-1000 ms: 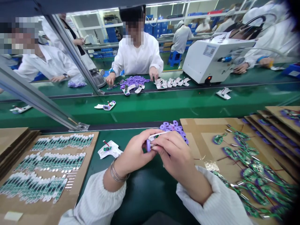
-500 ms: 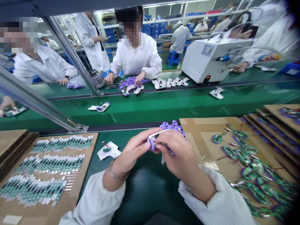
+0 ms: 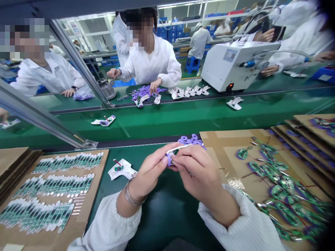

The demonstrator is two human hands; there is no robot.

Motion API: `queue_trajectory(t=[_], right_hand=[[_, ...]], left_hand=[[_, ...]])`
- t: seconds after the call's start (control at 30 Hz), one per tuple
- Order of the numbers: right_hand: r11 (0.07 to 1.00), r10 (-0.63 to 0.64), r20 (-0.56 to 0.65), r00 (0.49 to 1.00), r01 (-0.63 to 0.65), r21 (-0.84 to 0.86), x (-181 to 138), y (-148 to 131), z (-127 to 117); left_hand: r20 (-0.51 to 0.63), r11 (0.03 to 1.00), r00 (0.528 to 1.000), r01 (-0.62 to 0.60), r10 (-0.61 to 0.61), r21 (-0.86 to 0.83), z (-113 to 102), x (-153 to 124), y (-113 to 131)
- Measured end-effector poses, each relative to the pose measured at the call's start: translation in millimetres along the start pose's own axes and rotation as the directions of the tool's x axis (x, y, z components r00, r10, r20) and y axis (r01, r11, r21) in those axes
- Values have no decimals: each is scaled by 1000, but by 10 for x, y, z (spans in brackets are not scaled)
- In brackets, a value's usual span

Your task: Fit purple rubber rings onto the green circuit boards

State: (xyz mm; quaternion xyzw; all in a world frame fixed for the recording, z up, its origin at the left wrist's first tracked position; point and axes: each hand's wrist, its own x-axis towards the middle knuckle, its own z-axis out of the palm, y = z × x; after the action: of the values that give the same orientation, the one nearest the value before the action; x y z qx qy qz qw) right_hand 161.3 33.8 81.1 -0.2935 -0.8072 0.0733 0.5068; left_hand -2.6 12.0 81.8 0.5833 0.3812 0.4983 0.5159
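Observation:
Between my two hands is a white plastic shell [image 3: 183,146] with a purple ring [image 3: 169,159] at its near end. My left hand [image 3: 154,163] grips the ring end, thumb below and fingers along the back. The fingers of my right hand [image 3: 200,167] are pinched together at the shell's inner side, close to the ring; they hide most of the shell and any small part between them. Left of my hands, another white shell half [image 3: 122,169] with a small green circuit board and red wire lies on the green work surface [image 3: 162,212].
Cardboard at left carries rows of green-and-white boards [image 3: 54,184]. Wired circuit boards [image 3: 282,184] cover the right cardboard, beside stacked cardboard trays [image 3: 309,150]. Purple rings [image 3: 192,139] lie behind my hands. Past a green conveyor belt [image 3: 162,122], co-workers sit near a white machine [image 3: 235,66].
My right fingers have closed in nearer the purple ring, and the shell is turned slightly. Shells on the belt have shifted left. The co-worker opposite has lifted one hand.

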Motion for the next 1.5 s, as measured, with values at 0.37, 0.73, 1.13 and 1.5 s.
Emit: queue_trajectory(t=[0.37, 0.73, 1.13, 1.5], right_hand=[[991, 49, 151, 987, -30, -127, -10, 131, 56], [956, 260, 189, 947, -224, -189, -234, 282, -619], [495, 620, 661, 422, -864, 87, -882, 624, 22], [126, 440, 814, 378, -924, 361, -830, 587, 255]], left_hand=[[-127, 997, 989, 68, -71, -26, 27, 138, -288], [-194, 932, 912, 347, -361, -100, -211, -152, -512], [-107, 334, 991, 128, -80, 934, 37, -391, -709], [500, 634, 850, -296, -167, 715, 43, -492, -576]])
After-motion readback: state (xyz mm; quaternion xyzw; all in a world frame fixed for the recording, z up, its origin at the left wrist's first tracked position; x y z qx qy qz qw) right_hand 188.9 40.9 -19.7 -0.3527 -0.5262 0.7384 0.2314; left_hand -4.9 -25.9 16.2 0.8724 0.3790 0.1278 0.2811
